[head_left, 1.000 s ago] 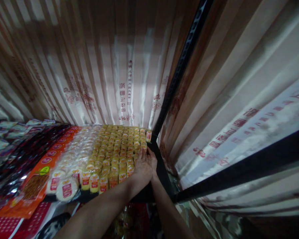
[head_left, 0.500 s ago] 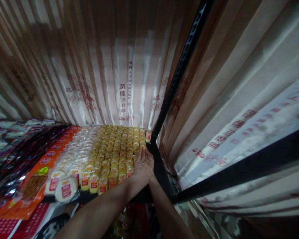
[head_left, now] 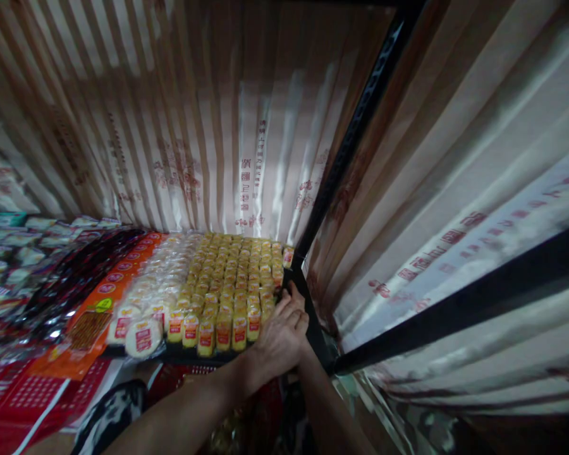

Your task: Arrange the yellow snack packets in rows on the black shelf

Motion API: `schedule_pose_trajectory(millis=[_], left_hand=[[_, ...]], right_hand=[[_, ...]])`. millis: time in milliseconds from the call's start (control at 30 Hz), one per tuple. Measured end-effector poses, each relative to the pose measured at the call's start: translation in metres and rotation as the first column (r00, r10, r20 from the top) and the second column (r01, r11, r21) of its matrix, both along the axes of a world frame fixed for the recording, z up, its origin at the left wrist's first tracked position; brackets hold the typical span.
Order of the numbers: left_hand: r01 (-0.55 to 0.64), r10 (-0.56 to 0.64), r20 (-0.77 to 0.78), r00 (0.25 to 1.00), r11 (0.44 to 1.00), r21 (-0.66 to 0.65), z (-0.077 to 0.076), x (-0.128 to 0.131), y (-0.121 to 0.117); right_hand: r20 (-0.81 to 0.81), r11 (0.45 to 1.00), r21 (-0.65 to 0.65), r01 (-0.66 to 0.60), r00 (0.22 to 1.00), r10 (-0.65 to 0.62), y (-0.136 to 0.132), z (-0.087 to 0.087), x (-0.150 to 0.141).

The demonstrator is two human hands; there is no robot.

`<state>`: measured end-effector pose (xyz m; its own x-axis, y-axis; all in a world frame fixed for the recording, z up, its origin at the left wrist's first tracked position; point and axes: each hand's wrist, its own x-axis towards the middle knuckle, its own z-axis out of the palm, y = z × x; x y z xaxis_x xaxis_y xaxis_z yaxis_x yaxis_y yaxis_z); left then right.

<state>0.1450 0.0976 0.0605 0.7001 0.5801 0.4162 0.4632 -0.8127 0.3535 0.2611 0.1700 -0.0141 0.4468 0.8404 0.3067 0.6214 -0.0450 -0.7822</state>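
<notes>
Rows of small yellow cakes (head_left: 222,287) in clear wrappers with red labels fill the right end of a dark shelf. At their right side my two hands overlap. My left hand (head_left: 277,335) lies over the nearer part of the right, its fingers bent close together. Beyond it, the bent fingers of my right hand (head_left: 298,297) show by the cakes' edge, and the left hand covers the rest. What the fingers hold, if anything, is hidden. One labelled cake (head_left: 288,256) stands at the back right corner, apart from my hands.
Left of the cakes are round white packaged cakes (head_left: 143,337), an orange snack bag (head_left: 107,287) and dark shiny packets (head_left: 78,272). A black upright post (head_left: 346,151) and a black bar (head_left: 455,316) bound the right. Pleated printed curtains (head_left: 208,126) hang behind. Red crates (head_left: 33,385) sit below left.
My hands have drawn back from the rows toward me, and their fingers, stretched out before, are now bent. The view has shifted slightly, so the goods appear higher and farther right.
</notes>
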Motion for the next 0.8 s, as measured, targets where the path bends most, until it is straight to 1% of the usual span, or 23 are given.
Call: schedule_pose_trajectory(millis=[67,133,200,267,333,400,467,533,567,600,633,667,700,733,800], left_hand=[[0.032,-0.032,-0.008,0.999,0.999,-0.018,0.002,-0.011,-0.023],[0.079,-0.080,-0.014,0.997,0.996,-0.027,-0.002,-0.022,-0.046],[0.144,-0.144,-0.004,0.990,0.989,-0.025,-0.011,-0.033,-0.067],[0.200,-0.200,0.005,0.980,0.979,-0.021,-0.023,-0.048,-0.087],[0.244,-0.244,-0.013,0.970,0.970,-0.009,-0.035,-0.065,-0.106],[0.289,-0.288,-0.062,0.956,0.957,0.012,-0.045,-0.085,-0.125],[0.331,-0.323,-0.131,0.937,0.943,0.039,-0.055,-0.107,-0.144],[0.345,-0.335,-0.169,0.927,0.938,0.032,-0.067,-0.128,-0.163],[0.358,-0.355,-0.130,0.926,0.934,0.004,-0.075,-0.137,-0.171],[0.365,-0.367,-0.059,0.928,0.930,-0.045,-0.083,-0.146,-0.179],[0.372,-0.374,-0.001,0.927,0.922,-0.103,-0.092,-0.153,-0.186],[0.380,-0.373,0.072,0.925,0.914,-0.142,-0.101,-0.160,-0.191],[0.362,-0.346,0.110,0.932,0.911,-0.199,-0.109,-0.165,-0.194],[0.330,-0.302,0.142,0.943,0.911,-0.248,-0.115,-0.169,-0.195],[0.235,-0.187,0.165,0.968,0.908,-0.347,-0.124,-0.172,-0.191]], right_hand=[[-0.121,0.998,0.008,0.067,0.990,-0.065,-0.014,0.005,-0.003],[-0.164,0.996,0.002,0.085,0.983,-0.084,-0.035,0.008,-0.009],[-0.257,0.996,0.010,0.086,0.963,-0.081,-0.059,0.008,-0.020],[-0.386,0.994,0.052,0.099,0.920,-0.071,-0.084,0.008,-0.035],[-0.467,0.988,0.089,0.124,0.882,-0.068,-0.112,0.008,-0.051],[-0.494,0.986,0.103,0.132,0.867,-0.064,-0.140,0.010,-0.069],[-0.474,0.990,0.088,0.108,0.879,-0.054,-0.168,0.011,-0.084],[-0.388,1.000,0.016,0.004,0.922,0.003,-0.191,0.011,-0.098],[-0.348,0.996,-0.028,-0.088,0.935,0.072,-0.200,0.009,-0.104],[-0.325,0.978,-0.070,-0.198,0.931,0.165,-0.207,0.005,-0.110],[-0.323,0.943,-0.108,-0.315,0.908,0.266,-0.211,-0.001,-0.115],[-0.341,0.896,-0.139,-0.421,0.870,0.356,-0.213,-0.010,-0.121],[-0.366,0.842,-0.183,-0.507,0.830,0.420,-0.212,-0.020,-0.126],[-0.397,0.798,-0.236,-0.555,0.804,0.442,-0.210,-0.032,-0.131],[-0.413,0.748,-0.367,-0.554,0.817,0.402,-0.205,-0.057,-0.143]])
